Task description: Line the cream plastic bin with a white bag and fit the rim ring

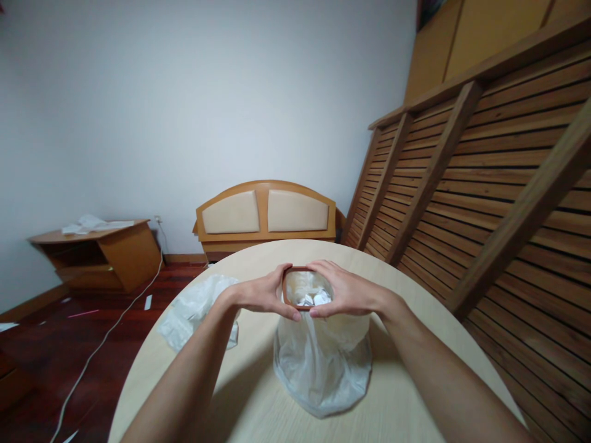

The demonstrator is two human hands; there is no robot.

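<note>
A small waste bin (323,363) lined with a clear plastic bag stands on a round pale wooden table (258,406). Its brown rim (295,269) shows at the top, with crumpled white paper (314,298) inside. My left hand (263,294) curls around the left side of the rim. My right hand (346,292) curls around the right side. Thumbs and fingertips nearly meet at the front and back. The bag hangs loose over the outside of the bin.
A crumpled clear plastic bag (198,311) lies on the table to the left. A slatted wooden bed frame (484,203) leans at the right. A padded headboard (265,212) stands against the wall. A low wooden cabinet (99,255) and a white cable (106,338) are on the dark floor.
</note>
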